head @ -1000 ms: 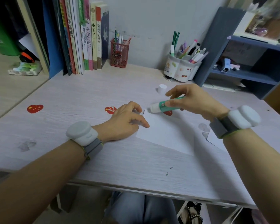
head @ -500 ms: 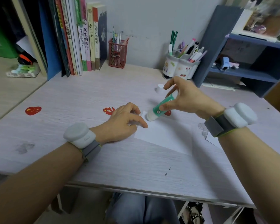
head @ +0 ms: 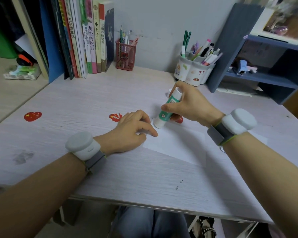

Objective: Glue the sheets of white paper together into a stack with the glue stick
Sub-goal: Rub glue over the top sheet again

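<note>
At a pale wood-grain table [head: 79, 107] set against a grey wall, a person's right hand [head: 191, 103] grips a green-and-white glue stick [head: 167, 109], tilted with its lower end on the far corner of a sheet of white paper [head: 177, 145]. The left hand [head: 127, 131], fingers loosely curled, presses the sheet's edge at 9 o'clock from the glue stick; both wrists wear white bands. The paper lies at the table's centre, its near corner pointing toward 5 o'clock. Red flag stickers [head: 32, 116] dot the surface at 9 o'clock. At 11 o'clock a row of books [head: 91, 40] stands upright, a red mesh pen holder [head: 126, 56] just beside it. At 1 o'clock sits a white pen cup [head: 193, 71] packed with markers, next to a blue shelf unit [head: 258, 79]. A small white cap [head: 169, 91] peeks from behind the right hand.
</note>
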Available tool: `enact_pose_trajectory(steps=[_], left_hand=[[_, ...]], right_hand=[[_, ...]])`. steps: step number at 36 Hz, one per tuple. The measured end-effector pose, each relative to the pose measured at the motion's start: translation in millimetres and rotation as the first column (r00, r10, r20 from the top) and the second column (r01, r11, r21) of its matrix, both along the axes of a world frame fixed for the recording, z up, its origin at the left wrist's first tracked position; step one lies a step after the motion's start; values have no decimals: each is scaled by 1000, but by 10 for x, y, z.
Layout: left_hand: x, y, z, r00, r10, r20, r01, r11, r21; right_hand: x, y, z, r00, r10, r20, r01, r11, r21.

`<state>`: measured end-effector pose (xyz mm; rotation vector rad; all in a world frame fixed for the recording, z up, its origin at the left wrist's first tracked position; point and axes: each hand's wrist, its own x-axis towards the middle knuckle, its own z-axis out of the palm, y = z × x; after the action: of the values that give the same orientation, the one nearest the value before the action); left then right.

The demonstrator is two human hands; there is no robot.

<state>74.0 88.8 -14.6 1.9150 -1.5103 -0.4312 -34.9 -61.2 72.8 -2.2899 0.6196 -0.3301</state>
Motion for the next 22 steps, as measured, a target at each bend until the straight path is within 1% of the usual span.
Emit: enact_pose_trajectory(steps=[3,9,14,18,22], left_hand=[[5,-2,-2,1000,-4,1,4,1000,-5],[15,9,-3,1000,-26,14,26,1000,-12],[19,11,3,999,-32,26,33,999,-23],[-4,-2,-13,993,-26,114,29,999,-28],[-26,2,20,986,-19,164,18,1000,8]], right_hand=[[50,7,-4,1000,25,-1,-25,999,-40],[142,-20,-42,999,24,33,-22,998,-54],[211,-13,-13,999,33,15,-32,996,-78],[228,-17,6,1000,23,-20,-25,996,-84],[200,-39,18,999,14,-50,-20,994,-111]])
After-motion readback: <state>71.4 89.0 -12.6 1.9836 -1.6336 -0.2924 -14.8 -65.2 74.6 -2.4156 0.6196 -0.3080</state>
